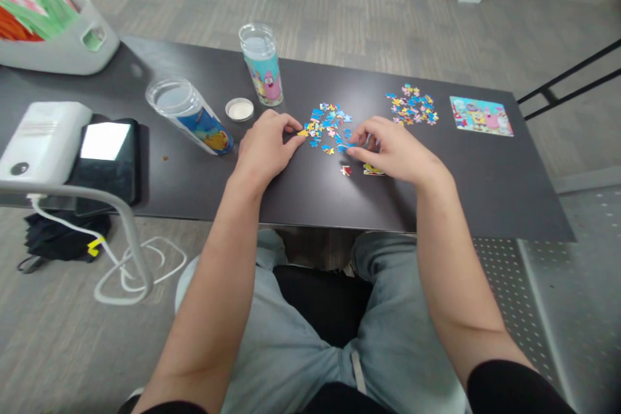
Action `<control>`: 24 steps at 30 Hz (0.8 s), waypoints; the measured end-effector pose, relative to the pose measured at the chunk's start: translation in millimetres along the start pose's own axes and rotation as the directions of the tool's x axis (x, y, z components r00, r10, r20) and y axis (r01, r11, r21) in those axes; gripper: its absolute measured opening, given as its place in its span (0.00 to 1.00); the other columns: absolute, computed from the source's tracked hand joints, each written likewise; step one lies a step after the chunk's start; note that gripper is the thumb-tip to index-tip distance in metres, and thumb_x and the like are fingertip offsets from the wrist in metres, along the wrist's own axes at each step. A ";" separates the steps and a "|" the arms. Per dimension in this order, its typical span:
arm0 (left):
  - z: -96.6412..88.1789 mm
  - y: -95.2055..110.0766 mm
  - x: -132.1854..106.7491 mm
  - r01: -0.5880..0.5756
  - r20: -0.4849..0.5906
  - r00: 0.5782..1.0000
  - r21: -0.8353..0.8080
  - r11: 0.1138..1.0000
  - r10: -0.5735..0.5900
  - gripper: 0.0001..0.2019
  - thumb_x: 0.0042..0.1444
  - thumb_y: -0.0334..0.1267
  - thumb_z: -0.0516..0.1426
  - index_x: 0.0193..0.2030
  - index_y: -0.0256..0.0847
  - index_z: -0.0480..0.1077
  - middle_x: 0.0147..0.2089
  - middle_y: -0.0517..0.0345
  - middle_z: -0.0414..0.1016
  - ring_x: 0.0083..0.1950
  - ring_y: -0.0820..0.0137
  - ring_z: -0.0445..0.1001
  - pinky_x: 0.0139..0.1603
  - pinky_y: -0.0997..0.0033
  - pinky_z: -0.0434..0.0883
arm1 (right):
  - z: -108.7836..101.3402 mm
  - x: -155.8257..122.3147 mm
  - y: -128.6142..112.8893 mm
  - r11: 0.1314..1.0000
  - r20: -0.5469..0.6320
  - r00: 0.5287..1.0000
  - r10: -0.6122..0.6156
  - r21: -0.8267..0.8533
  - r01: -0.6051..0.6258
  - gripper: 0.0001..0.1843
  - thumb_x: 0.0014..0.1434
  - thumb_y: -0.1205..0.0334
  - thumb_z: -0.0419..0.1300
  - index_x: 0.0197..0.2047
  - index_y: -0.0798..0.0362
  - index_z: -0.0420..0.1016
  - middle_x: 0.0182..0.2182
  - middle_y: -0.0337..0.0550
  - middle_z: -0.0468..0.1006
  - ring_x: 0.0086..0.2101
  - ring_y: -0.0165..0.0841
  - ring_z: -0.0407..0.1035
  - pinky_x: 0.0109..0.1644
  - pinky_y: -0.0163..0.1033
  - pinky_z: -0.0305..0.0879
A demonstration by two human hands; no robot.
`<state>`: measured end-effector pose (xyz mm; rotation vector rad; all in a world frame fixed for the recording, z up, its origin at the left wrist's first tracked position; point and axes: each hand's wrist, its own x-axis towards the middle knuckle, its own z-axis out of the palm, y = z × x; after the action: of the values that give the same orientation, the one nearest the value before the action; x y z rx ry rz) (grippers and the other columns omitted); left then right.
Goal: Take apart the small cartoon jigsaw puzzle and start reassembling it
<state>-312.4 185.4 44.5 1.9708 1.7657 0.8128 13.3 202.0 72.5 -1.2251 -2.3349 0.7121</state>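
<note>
My left hand (266, 145) rests on the dark table (485, 181), its fingertips pinching a yellow puzzle piece (303, 133) at the left edge of a small heap of blue puzzle pieces (330, 126). My right hand (392, 149) lies at the heap's right side, thumb and forefinger closed on a blue piece (345, 148). Below the heap lie a loose red-and-white piece (346, 171) and a yellow piece (372, 170) partly under my right hand.
A second heap of pieces (412, 105) and a finished cartoon puzzle (481, 116) sit at the right. An upright tube (262, 65), a tipped tube (191, 113), a white lid (239, 108), a tablet (105, 152), a white device (41, 139) and a grey bin (58, 32) occupy the left.
</note>
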 end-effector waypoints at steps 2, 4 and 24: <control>0.1 2.5 0.1 -0.011 0.029 1.000 0.009 1.000 0.011 0.06 0.71 0.40 0.73 0.52 0.53 0.89 0.57 0.52 0.87 0.44 0.59 0.76 0.51 0.49 0.73 | 9.2 5.3 -4.7 1.000 -0.026 1.000 -0.004 -0.002 0.004 0.13 0.75 0.46 0.72 0.56 0.43 0.87 0.55 0.52 0.87 0.46 0.51 0.81 0.61 0.61 0.82; -0.3 3.5 -0.3 -0.025 0.054 0.998 -0.001 1.000 0.026 0.05 0.72 0.39 0.72 0.51 0.53 0.89 0.57 0.52 0.86 0.45 0.58 0.77 0.53 0.49 0.74 | 15.7 9.6 -9.3 1.000 -0.030 1.000 0.003 -0.021 -0.003 0.15 0.77 0.49 0.71 0.62 0.43 0.88 0.58 0.54 0.86 0.46 0.52 0.81 0.64 0.63 0.83; 4.5 16.5 -7.0 -0.137 0.103 0.985 -0.048 0.989 0.141 0.17 0.78 0.43 0.68 0.69 0.52 0.88 0.72 0.44 0.80 0.74 0.43 0.78 0.76 0.36 0.81 | 31.1 24.3 -1.2 0.997 -0.171 0.984 0.055 -0.052 -0.065 0.18 0.82 0.45 0.68 0.67 0.37 0.91 0.58 0.53 0.85 0.48 0.54 0.80 0.66 0.66 0.85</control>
<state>-297.2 176.5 50.2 2.0883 1.5539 0.7657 -17.9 214.1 51.6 -1.3315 -2.2009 0.5399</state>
